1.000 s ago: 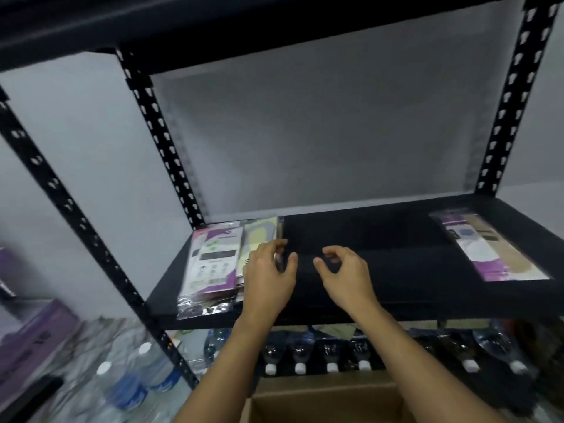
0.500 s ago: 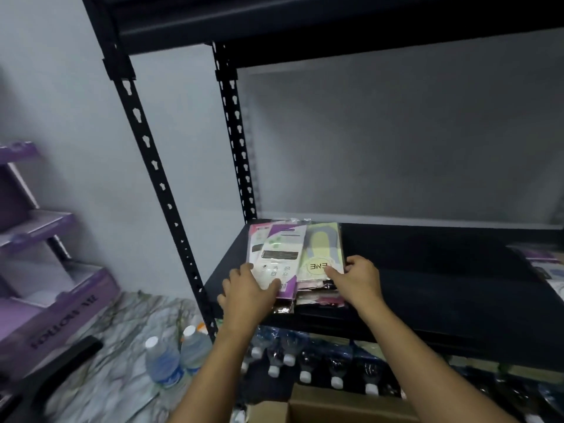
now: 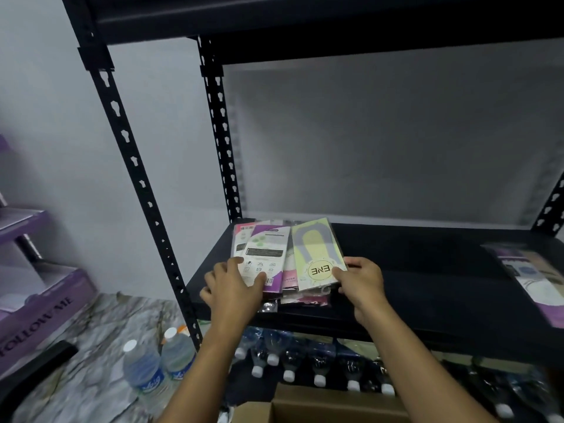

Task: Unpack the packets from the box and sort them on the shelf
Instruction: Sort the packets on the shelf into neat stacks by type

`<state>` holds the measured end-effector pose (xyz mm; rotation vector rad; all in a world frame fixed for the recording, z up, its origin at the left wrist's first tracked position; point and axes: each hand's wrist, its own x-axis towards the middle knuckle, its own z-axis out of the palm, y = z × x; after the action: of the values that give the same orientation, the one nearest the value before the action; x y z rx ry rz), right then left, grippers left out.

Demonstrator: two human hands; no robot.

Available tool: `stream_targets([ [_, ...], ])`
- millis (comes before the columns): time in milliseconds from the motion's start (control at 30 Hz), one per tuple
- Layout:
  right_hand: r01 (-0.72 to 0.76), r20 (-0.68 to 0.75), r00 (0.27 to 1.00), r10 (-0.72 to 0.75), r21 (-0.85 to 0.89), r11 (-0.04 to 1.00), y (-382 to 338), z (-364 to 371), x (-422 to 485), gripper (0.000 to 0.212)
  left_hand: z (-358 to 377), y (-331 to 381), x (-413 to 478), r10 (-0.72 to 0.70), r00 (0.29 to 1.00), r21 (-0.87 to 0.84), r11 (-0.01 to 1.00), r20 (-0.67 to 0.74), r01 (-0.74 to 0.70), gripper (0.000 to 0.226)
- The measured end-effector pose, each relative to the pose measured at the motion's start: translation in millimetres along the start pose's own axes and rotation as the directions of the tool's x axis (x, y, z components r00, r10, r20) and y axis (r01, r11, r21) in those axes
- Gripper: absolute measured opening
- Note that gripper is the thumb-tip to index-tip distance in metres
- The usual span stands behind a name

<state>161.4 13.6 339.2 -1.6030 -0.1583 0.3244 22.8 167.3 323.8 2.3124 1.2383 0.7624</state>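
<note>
- The black shelf (image 3: 427, 270) is filling most of the view, with its slotted posts rising at the left and an upper board crossing the top.
- A marble-patterned floor (image 3: 91, 331) is showing at lower left, beside a purple display stand (image 3: 36, 303) printed with letters.
- The box (image 3: 329, 407), brown cardboard, is sitting open at the bottom edge, below the shelf.
- A row of bottles (image 3: 305, 361) is lying under the shelf, white caps facing out; two more bottles (image 3: 158, 361) are standing on the floor by the front post.
- A stack of packets (image 3: 283, 254) is lying on the shelf's left end, near the front edge.
- A separate packet (image 3: 531, 273) is lying at the shelf's right end, well apart from the stack.
- The left hand (image 3: 235, 288) is pressing flat on the purple-and-white packet (image 3: 265, 248), fingers spread, grip released.
- The right hand (image 3: 360, 279) is pinching the near right corner of the yellow-green packet (image 3: 314, 254), thumb on top, grip grasping that packet, which is lying tilted on the stack.
</note>
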Motion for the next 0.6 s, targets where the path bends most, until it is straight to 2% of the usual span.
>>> stream_targets([
  [100,-0.028,0.001,1.000,0.028,0.111,0.993,3,-8,-5,0.021,2,15,-11,0.142,0.984,-0.048,0.988,-0.107,-0.147,0.045],
  [200,-0.013,0.006,1.000,0.012,0.159,0.987,3,-16,-12,0.025,8,36,-24,0.238,0.968,-0.275,0.928,-0.081,-0.251,0.033],
  [300,0.018,0.022,0.999,-0.023,0.221,0.975,1,-22,-20,0.027,11,58,-35,0.240,0.970,-0.507,0.841,0.040,-0.188,0.037],
  [400,0.032,0.060,0.997,-0.051,0.282,0.959,-1,-29,-26,0.025,11,74,-40,0.210,0.961,-0.584,0.809,0.181,-0.067,0.043],
  [467,0.029,0.092,0.994,-0.061,0.316,0.948,-2,-33,-28,0.025,12,80,-44,0.209,0.953,-0.640,0.768,0.218,-0.022,0.042],
  [600,0.018,0.123,0.991,-0.060,0.320,0.947,-3,-44,-31,0.026,10,87,-50,0.178,0.941,-0.784,0.609,0.288,0.125,0.044],
])
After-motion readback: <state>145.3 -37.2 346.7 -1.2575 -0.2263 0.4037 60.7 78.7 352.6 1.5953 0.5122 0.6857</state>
